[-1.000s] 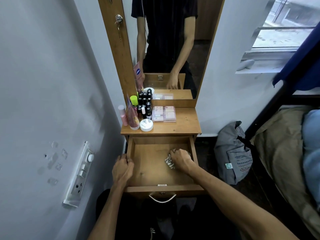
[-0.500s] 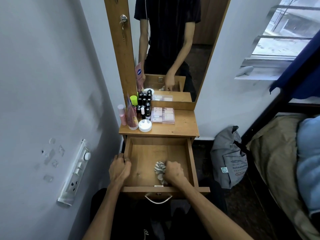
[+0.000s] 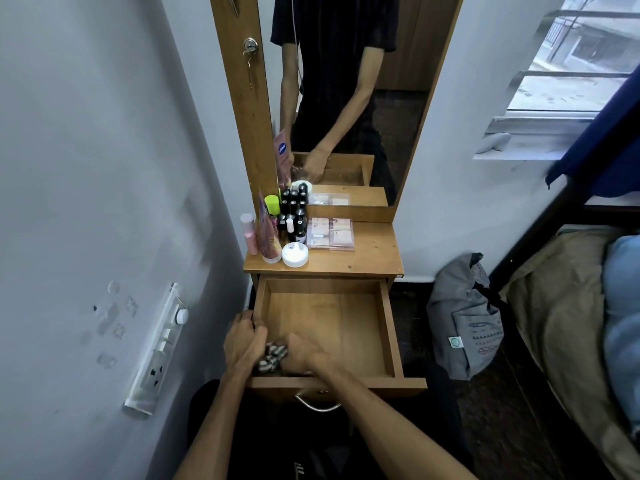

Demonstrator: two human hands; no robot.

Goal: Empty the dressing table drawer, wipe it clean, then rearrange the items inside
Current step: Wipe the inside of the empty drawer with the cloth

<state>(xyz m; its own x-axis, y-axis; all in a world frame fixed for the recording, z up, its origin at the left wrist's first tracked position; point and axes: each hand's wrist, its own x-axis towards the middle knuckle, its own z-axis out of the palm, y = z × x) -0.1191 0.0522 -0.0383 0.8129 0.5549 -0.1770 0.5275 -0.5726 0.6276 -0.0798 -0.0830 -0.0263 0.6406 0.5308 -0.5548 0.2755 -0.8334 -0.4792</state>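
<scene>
My right hand (image 3: 304,355) grips the striped grey cloth (image 3: 272,356); left hand (image 3: 244,341), just beside, clamps the open wooden drawer's (image 3: 388,327) wall — I'd press flat into that near corner.

wooden tabletop (image 3: 370,252), bottles (image 3: 293,216), white jar (image 3: 295,255)

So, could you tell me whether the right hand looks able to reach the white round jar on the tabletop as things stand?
Probably yes. The right hand presses a striped cloth in the open drawer; the white round jar stands at the tabletop's front edge, nothing between.
</scene>
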